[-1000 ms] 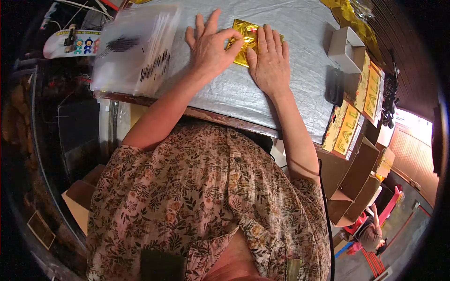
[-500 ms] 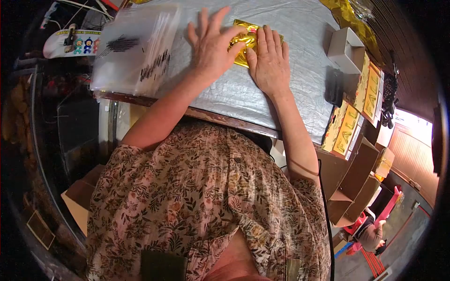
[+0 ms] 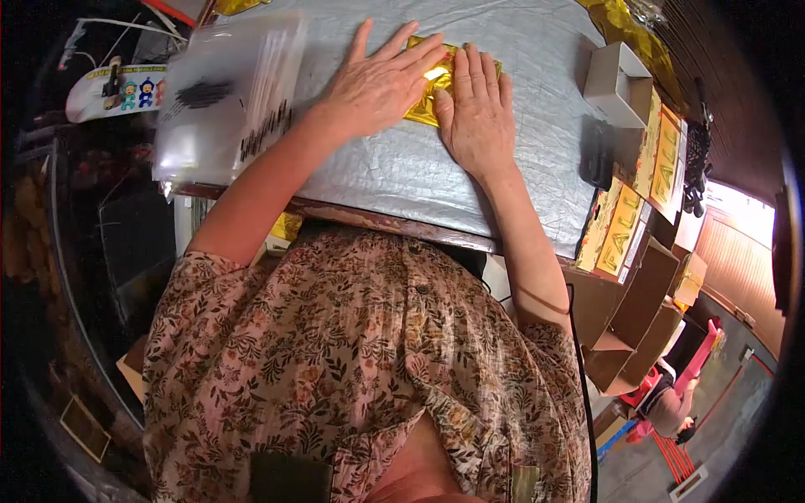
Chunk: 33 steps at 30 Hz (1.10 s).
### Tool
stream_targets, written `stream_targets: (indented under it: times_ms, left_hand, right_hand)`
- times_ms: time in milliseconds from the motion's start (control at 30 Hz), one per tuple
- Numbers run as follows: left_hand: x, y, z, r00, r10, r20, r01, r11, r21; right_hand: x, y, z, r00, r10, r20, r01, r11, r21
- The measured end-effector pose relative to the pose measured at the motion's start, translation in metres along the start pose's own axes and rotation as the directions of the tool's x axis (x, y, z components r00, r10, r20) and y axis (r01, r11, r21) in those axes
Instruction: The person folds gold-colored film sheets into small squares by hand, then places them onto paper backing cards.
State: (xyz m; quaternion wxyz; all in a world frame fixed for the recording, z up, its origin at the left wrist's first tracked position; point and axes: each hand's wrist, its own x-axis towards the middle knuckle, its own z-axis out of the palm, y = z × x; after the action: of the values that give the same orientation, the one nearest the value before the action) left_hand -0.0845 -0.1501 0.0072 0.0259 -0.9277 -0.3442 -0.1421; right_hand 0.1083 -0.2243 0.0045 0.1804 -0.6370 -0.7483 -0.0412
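Observation:
A shiny gold foil piece, folded flat into a small packet, lies on the silver-covered table. My right hand presses flat over its right part, fingers straight and close together. Across its left part reaches my left hand, palm down with the fingers stretched out and spread, fingertips over the foil. Both hands cover much of the packet, so its full outline is hidden.
To the left lies a stack of clear plastic sleeves with black marks. A white open box, a black object and boxes lettered FALL line the right edge. Another person is at the lower right.
My left hand has flattened from bent fingers to outstretched ones on the foil and shifted slightly down. My right hand stays nearly in place, still pressing.

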Motion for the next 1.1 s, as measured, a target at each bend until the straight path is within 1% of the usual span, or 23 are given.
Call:
stream_targets:
  times_ms: [67, 167, 233, 300, 367, 400, 433, 500, 667, 767, 833, 900, 933, 967, 1000, 1033, 1067, 1100]
  left_hand:
    - [-0.002, 0.001, 0.002, 1.0, -0.007, 0.017, 0.007, 1.0, -0.011]
    - [-0.001, 0.002, -0.002, 1.0, -0.014, 0.021, 0.016, 0.997, -0.078]
    - [0.002, 0.002, -0.011, 0.988, -0.028, 0.153, 0.048, 0.991, -0.127]
    - [0.001, 0.003, -0.013, 0.987, -0.028, 0.157, 0.054, 0.985, -0.164]
    - [0.004, 0.0, -0.012, 0.988, -0.02, 0.153, 0.05, 0.98, -0.194]
    - [0.003, 0.0, -0.011, 0.992, -0.018, 0.127, 0.041, 0.983, -0.176]
    - [0.003, 0.0, -0.011, 0.995, -0.015, 0.101, 0.031, 0.987, -0.159]
    - [0.003, 0.002, -0.014, 0.994, -0.014, 0.104, 0.032, 0.984, -0.174]
    - [0.003, 0.001, -0.013, 0.991, -0.016, 0.13, 0.041, 0.981, -0.188]
    - [0.003, 0.001, -0.011, 0.992, -0.012, 0.123, 0.033, 0.985, -0.172]
    - [0.002, 0.0, -0.008, 0.994, -0.012, 0.108, 0.026, 0.991, -0.129]
    - [0.002, 0.0, -0.007, 0.996, -0.013, 0.092, 0.025, 0.991, -0.13]
    - [0.001, 0.0, -0.006, 0.996, -0.014, 0.088, 0.026, 0.991, -0.132]
    - [-0.002, 0.0, -0.004, 0.997, -0.02, 0.076, 0.03, 0.991, -0.128]
    - [-0.002, -0.001, 0.001, 0.998, -0.019, 0.062, 0.027, 0.991, -0.129]
    - [-0.002, -0.001, 0.001, 0.999, -0.018, 0.051, 0.025, 0.991, -0.133]
    - [-0.002, -0.002, 0.002, 0.999, -0.024, 0.041, 0.03, 0.99, -0.135]
    - [-0.002, -0.002, 0.002, 0.998, -0.025, 0.051, 0.031, 0.992, -0.124]
  right_hand:
    - [-0.002, -0.001, -0.002, 1.0, 0.0, 0.014, 0.0, 1.0, -0.005]
    - [-0.002, -0.002, -0.005, 1.0, -0.007, 0.017, 0.006, 1.0, 0.011]
    - [0.0, -0.002, -0.006, 1.0, 0.003, 0.03, -0.004, 0.999, 0.047]
    - [-0.001, -0.003, -0.005, 0.999, 0.006, 0.035, -0.008, 0.998, 0.054]
    - [0.001, -0.005, -0.008, 0.998, 0.03, 0.055, -0.031, 1.0, 0.001]
    - [0.001, -0.006, -0.009, 0.997, 0.036, 0.072, -0.031, 0.998, -0.063]
    - [-0.001, -0.006, -0.009, 0.996, 0.044, 0.075, -0.039, 0.997, -0.069]
    - [-0.001, -0.005, -0.006, 0.997, 0.072, 0.042, -0.073, 0.997, 0.026]
    - [-0.004, -0.006, -0.007, 0.99, 0.135, 0.028, -0.136, 0.991, 0.021]
    - [-0.003, -0.004, -0.008, 0.988, 0.152, 0.026, -0.152, 0.988, 0.004]
    - [-0.003, -0.001, -0.006, 0.989, 0.148, 0.023, -0.147, 0.989, -0.014]
    - [-0.009, 0.009, -0.003, 0.996, 0.093, 0.006, -0.093, 0.996, 0.0]
    - [-0.013, 0.013, -0.009, 0.996, 0.092, -0.003, -0.092, 0.995, 0.038]
    - [-0.016, 0.017, -0.019, 0.997, 0.081, -0.01, -0.08, 0.996, 0.033]
    - [-0.019, 0.02, -0.029, 0.995, 0.093, -0.04, -0.088, 0.991, 0.104]
    - [-0.02, 0.016, -0.041, 0.992, 0.108, -0.063, -0.096, 0.98, 0.175]
    - [-0.025, 0.006, -0.053, 0.989, 0.1, -0.106, -0.08, 0.98, 0.185]
    - [-0.028, 0.001, -0.056, 0.99, 0.093, -0.105, -0.074, 0.981, 0.177]
